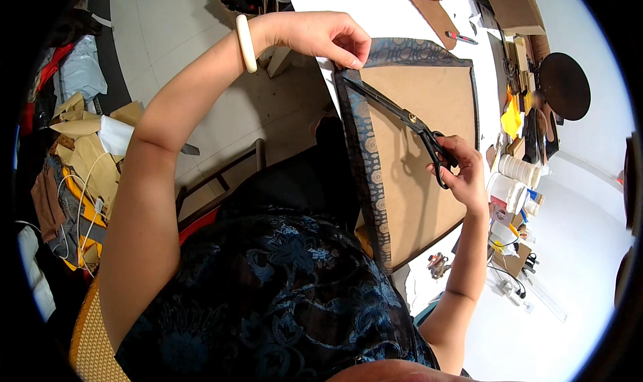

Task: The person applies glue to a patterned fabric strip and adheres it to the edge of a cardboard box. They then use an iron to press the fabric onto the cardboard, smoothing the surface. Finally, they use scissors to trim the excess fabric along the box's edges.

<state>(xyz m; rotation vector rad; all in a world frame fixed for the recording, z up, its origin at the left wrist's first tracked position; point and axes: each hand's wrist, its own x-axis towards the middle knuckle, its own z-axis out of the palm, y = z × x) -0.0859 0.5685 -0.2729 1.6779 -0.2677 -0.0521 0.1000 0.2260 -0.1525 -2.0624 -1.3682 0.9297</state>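
Left hand (328,39) fingers pinching the patterned fabric (365,154) at the board (418,147) corner, right hand (462,171) fingers gripping black scissors (408,120).

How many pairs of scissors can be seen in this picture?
1. The black scissors are in the right hand, blades pointing to the board corner pinched by the left hand. Others may hide in the table clutter.

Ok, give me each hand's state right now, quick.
Left hand: pinching the patterned fabric at the brown board corner.
Right hand: closed on the black scissors.
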